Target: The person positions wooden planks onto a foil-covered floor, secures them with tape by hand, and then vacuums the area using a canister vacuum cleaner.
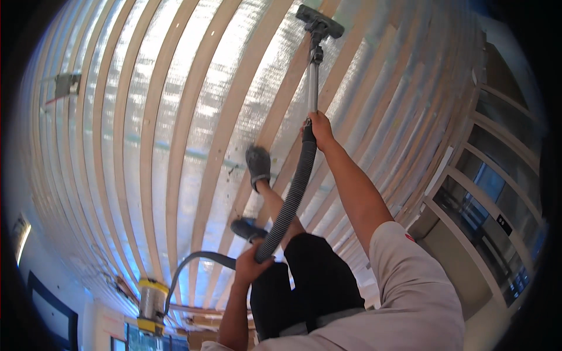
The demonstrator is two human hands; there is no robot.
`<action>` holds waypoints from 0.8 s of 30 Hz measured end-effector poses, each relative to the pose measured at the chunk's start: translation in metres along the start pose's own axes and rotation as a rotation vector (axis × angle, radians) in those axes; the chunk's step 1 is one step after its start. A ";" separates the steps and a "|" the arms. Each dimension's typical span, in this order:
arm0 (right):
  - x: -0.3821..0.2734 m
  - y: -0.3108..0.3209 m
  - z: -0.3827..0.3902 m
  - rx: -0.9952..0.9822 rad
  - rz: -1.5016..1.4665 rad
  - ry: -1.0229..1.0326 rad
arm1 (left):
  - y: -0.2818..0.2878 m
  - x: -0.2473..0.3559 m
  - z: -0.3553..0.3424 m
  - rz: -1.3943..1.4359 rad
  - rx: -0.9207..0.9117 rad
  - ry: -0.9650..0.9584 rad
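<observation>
I have both hands on the vacuum cleaner. My right hand [319, 130] is wrapped around the low end of the metal tube [314, 88], where the hose [295, 184] joins on. My left hand [252, 266] is curled around the hose lower down, close to my black shorts [325, 272]. Neither hand is free.

The wide gray brush head [319, 23] is at the far end of the tube, near the top of my view. It is over the long wood strips [147, 126] and the shiny sheet [208, 99] that shows between them. I can't tell if it is pressed down or held just above them. The yellow and silver vacuum tank [153, 307] is low on my left, with the hose bending over to it. My two dark shoes, the front one [257, 161] and the back one [246, 228], are to the left of the hose.

I think I'm in the middle of cleaning between the strips. I can't see how much dust is left, but I see some small dark bits [230, 171] near my front shoe. For the next move, I should slide the head along the strips, steer with my right hand and keep the hose loose with my left. The head could bump on the strips, so I'd go gently.
</observation>
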State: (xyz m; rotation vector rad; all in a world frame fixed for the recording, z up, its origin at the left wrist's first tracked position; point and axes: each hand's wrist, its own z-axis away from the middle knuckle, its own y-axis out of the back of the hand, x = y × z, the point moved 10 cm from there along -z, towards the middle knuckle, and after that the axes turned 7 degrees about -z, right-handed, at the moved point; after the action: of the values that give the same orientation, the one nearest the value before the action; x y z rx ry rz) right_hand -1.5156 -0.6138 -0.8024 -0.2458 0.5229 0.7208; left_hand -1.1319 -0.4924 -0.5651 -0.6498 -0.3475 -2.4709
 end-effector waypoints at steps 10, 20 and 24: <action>0.150 -0.010 0.095 0.006 0.127 -0.024 | -0.044 -0.093 0.138 0.041 0.077 0.128; 0.322 0.023 0.192 0.010 0.378 0.020 | -0.097 -0.205 0.265 -0.091 0.270 0.030; 0.363 0.000 0.281 -0.075 0.181 0.008 | -0.102 -0.257 0.332 -0.055 0.467 -0.041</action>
State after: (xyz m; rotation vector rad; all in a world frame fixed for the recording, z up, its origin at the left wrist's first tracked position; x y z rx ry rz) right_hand -1.1834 -0.3009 -0.7590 -0.2738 0.5301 0.9169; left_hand -0.8790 -0.1701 -0.4268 -0.4949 -0.9325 -2.3049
